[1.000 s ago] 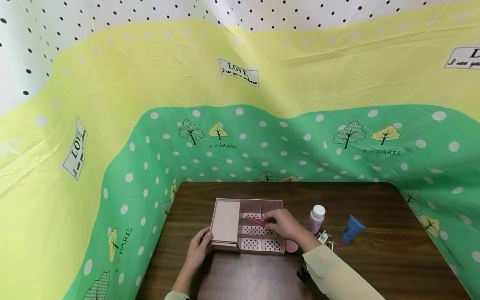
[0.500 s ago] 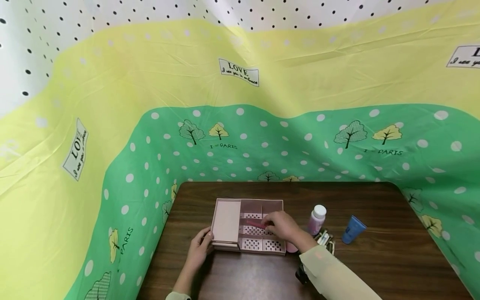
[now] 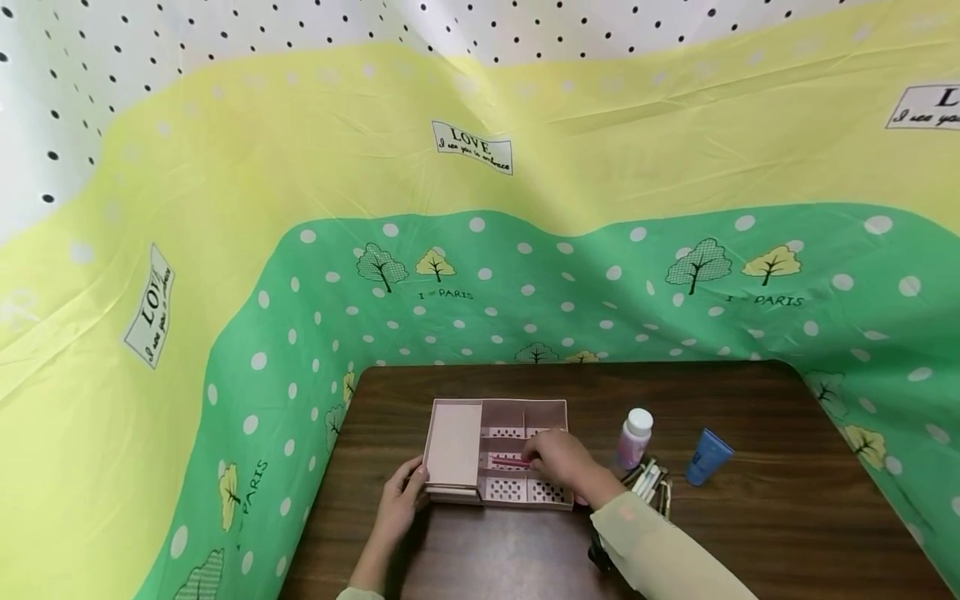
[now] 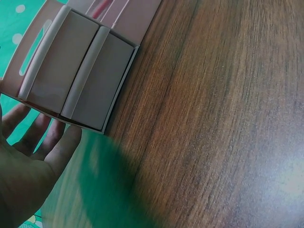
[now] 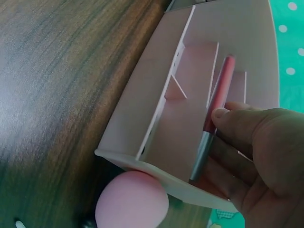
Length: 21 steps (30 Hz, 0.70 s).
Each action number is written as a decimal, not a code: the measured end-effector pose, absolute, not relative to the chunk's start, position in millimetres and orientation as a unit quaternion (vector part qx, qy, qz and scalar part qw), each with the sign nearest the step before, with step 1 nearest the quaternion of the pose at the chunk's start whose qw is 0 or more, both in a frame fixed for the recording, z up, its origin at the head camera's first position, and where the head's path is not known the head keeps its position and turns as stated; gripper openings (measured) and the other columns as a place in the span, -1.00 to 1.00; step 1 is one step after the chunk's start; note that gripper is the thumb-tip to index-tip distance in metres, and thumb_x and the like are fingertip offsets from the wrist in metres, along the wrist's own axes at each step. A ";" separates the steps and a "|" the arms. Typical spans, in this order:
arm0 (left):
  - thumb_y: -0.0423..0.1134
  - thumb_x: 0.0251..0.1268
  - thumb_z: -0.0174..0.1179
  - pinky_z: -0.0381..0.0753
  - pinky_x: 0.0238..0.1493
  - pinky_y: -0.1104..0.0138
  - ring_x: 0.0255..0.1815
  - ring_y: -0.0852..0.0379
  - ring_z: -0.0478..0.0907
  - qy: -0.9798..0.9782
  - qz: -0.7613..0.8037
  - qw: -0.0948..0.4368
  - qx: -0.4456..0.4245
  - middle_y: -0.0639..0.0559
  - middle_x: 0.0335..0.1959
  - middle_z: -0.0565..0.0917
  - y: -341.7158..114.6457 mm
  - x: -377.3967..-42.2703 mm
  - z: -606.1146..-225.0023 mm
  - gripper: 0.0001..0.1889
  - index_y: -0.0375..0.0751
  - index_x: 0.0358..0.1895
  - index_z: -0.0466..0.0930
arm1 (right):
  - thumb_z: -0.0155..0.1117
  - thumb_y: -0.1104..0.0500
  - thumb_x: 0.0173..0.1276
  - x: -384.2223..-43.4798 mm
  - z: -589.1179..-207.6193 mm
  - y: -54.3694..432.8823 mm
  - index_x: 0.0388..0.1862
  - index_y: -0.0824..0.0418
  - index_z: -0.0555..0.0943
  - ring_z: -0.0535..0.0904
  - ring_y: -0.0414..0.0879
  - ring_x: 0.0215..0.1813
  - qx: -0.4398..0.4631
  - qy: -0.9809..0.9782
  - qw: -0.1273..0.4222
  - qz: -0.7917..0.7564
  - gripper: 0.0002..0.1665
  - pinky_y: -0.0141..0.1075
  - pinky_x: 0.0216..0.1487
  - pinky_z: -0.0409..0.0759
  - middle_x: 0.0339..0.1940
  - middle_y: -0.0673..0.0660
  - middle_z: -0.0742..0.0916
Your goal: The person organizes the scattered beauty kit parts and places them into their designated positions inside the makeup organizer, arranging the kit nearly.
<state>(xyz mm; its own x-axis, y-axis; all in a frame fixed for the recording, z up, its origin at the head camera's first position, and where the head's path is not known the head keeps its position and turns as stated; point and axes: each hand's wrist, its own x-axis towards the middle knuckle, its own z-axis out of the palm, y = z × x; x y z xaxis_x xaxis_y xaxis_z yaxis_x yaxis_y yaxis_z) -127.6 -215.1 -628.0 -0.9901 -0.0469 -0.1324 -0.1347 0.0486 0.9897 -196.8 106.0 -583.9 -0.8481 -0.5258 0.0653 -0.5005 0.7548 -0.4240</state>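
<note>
A pale pink desktop organizer (image 3: pixel 457 442) stands on the table, with two drawer fronts (image 4: pixel 102 76) below its flat left top and open compartments on the right. My left hand (image 3: pixel 397 500) rests against its left side near the front corner, the fingers (image 4: pixel 50 137) spread along that wall. Over the middle compartment, my right hand (image 3: pixel 562 462) pinches a slim pink-and-silver stick (image 5: pixel 219 99), shaped like a makeup pen, between thumb and fingers. The stick lies crosswise, close over the compartment's spotted floor in the head view.
Right of the organizer are a white-capped pink bottle (image 3: pixel 633 437), a bundle of slim sticks (image 3: pixel 649 483) and a blue tube (image 3: pixel 708 458). A rounded pink object (image 5: pixel 133 202) sits at the organizer's right end. A black object (image 3: pixel 597 553) shows partly beneath the right sleeve.
My right hand has moved slightly down and toward me, lowering the pink stick into the middle compartment and turning it nearly level. The left hand stays at the organizer's side.
</note>
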 end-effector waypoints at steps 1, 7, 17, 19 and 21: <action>-0.07 0.61 0.09 0.70 0.11 0.01 -0.01 0.18 0.62 0.723 0.687 0.031 -0.064 -0.25 0.10 0.59 -214.7 -127.4 -628.1 -0.49 -0.34 0.42 0.43 | 0.44 0.28 0.27 -196.6 -584.4 105.4 -0.26 0.08 0.81 0.73 -0.06 -0.19 -0.271 0.937 0.029 -0.219 -0.88 -0.10 -0.10 0.70 -0.28 0.00 0.82; -0.05 0.61 0.10 0.70 0.12 0.02 0.00 0.20 0.62 0.725 0.685 0.032 -0.064 -0.28 0.15 0.58 -214.1 -126.7 -627.4 -0.48 -0.32 0.42 0.43 | 0.45 0.31 0.23 -194.6 -584.8 103.7 -0.30 0.10 0.80 0.71 -0.07 -0.23 -0.263 0.938 0.017 -0.224 -0.87 -0.11 -0.18 0.69 -0.32 0.00 0.81; -0.03 0.61 0.09 0.70 0.11 0.02 0.02 0.16 0.60 0.734 0.676 0.036 -0.054 -0.21 0.06 0.59 -214.7 -126.4 -630.1 -0.45 -0.36 0.42 0.42 | 0.54 0.25 0.21 -196.0 -585.3 106.4 -0.16 0.17 0.78 0.62 -0.21 -0.30 -0.242 0.925 0.036 -0.291 -0.80 -0.24 -0.24 0.64 -0.33 -0.03 0.77; -0.03 0.61 0.09 0.70 0.11 0.01 0.02 0.14 0.60 0.734 0.676 0.035 -0.052 -0.20 0.04 0.59 -214.7 -126.1 -629.7 -0.46 -0.36 0.42 0.42 | 0.53 0.25 0.22 -196.5 -585.6 107.5 -0.11 0.18 0.77 0.63 -0.21 -0.29 -0.241 0.922 0.037 -0.301 -0.75 -0.25 -0.23 0.65 -0.32 -0.02 0.77; -0.04 0.61 0.09 0.70 0.11 0.00 0.02 0.12 0.60 0.733 0.677 0.035 -0.052 -0.21 0.05 0.59 -214.6 -126.1 -629.8 -0.46 -0.36 0.42 0.42 | 0.53 0.25 0.22 -197.0 -586.2 108.4 -0.08 0.19 0.77 0.64 -0.19 -0.27 -0.240 0.918 0.038 -0.312 -0.73 -0.24 -0.21 0.67 -0.30 0.00 0.78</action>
